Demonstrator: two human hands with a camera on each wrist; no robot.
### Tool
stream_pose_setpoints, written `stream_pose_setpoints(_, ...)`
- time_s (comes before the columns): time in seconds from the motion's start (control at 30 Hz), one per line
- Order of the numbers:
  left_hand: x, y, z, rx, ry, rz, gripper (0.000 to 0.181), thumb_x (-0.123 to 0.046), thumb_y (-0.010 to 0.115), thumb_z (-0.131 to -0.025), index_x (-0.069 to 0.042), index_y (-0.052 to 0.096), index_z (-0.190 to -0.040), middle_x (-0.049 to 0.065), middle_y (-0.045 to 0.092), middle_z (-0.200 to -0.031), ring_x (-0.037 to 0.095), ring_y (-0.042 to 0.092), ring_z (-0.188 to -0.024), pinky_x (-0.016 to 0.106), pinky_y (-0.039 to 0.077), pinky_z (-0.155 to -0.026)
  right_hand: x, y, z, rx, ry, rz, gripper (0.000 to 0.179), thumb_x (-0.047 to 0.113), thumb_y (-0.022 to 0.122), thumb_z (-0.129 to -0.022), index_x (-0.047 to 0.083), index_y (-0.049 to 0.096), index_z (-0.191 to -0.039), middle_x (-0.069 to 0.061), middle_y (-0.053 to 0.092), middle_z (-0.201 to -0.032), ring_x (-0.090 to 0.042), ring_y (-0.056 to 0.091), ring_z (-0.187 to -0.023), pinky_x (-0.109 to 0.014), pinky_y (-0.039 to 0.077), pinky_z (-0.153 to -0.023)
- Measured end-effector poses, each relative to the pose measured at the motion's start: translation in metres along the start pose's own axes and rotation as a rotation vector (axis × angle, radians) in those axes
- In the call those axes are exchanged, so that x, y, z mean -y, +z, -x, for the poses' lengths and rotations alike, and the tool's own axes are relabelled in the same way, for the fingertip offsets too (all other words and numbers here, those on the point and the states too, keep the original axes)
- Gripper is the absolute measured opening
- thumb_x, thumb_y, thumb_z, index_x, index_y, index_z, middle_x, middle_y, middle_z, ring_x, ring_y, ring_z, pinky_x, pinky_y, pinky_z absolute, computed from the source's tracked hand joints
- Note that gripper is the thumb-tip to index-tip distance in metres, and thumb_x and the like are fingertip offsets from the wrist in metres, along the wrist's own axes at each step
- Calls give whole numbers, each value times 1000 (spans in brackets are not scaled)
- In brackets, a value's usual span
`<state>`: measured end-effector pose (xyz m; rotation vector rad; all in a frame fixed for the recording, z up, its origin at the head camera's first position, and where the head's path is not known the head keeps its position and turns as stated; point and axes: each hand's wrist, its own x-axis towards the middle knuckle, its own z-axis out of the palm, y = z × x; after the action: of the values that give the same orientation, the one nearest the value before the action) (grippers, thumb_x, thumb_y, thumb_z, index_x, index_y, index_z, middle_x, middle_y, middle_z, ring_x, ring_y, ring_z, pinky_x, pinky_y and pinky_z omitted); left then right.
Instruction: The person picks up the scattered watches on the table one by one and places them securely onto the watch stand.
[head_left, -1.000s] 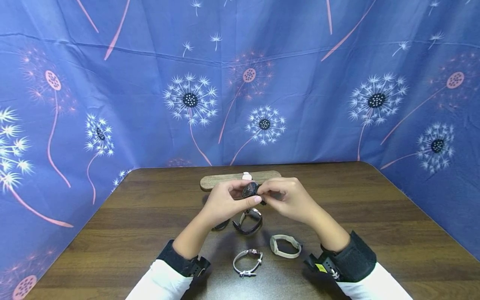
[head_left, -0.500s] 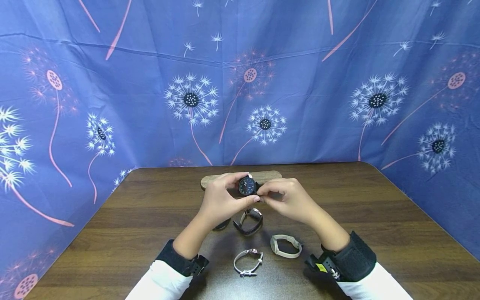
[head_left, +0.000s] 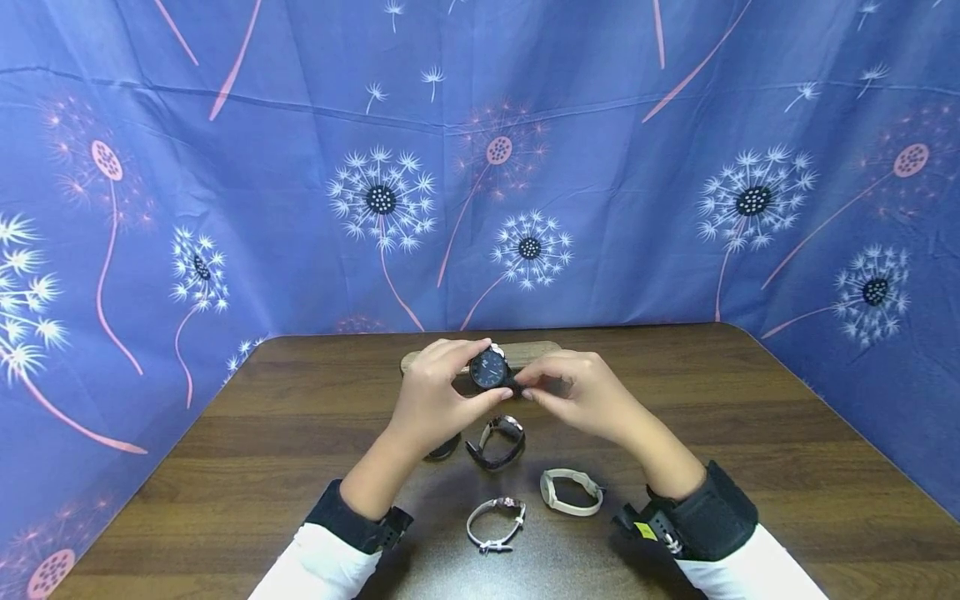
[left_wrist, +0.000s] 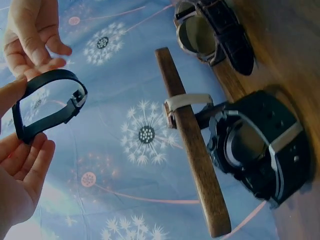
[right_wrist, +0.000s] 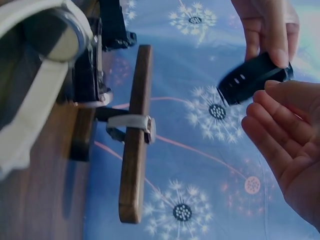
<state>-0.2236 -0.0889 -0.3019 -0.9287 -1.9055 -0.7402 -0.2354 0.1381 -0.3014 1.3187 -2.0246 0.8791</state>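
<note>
Left hand, its grip parted to the dial's width, holds a black watch over the surface, a wooden bar beyond; nearer, a white watch, dark-strapped watch and cream watch rest apart; right hand, its grip nearly closed, pinches what looks like the black watch's strap

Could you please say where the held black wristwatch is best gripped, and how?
I would grip the held black wristwatch by its case rim, from the left, pinching top and bottom as the left hand does: the round dial faces the head camera, and this leaves it uncovered.
</note>
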Motion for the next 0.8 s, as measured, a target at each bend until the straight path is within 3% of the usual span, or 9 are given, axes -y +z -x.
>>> stream_pose_setpoints(0.2,9,-5,-3,15,56,-65,59,-30,92,-63,-2,71,-110,9,73,-101,23,67,-92,35,53,-84,-6,-10,3,66,44,105,24,-3,80,-74,3,71,-96,-5,72,-93,-15,66,-79,-31,57,-68)
stream_pose_setpoints(0.33,14,-8,-2,29,53,-75,59,-31,92,-63,-2,71,-111,9,73,-102,24,67,-93,36,53,-85,-12,-15,5,118,80,157,27,0,81,-75,3,70,-99,-6,71,-97,-18,67,-85,-34,57,-72)
stream_pose_setpoints(0.63,22,-20,-4,74,18,-112,58,-29,92,-64,-2,70,-111,10,72,-103,25,66,-94,38,52,-87,-20,-24,8,138,188,140,27,0,80,-76,0,71,-102,-9,71,-100,-21,68,-85,-35,57,-76)
stream_pose_setpoints(0.8,32,-30,-4,108,-50,-110,57,-28,92,-64,-3,71,-110,10,72,-103,25,66,-96,39,52,-87,-25,-26,9,131,222,133,27,-2,79,-76,-1,70,-101,-10,71,-99,-20,68,-84,-32,57,-76)
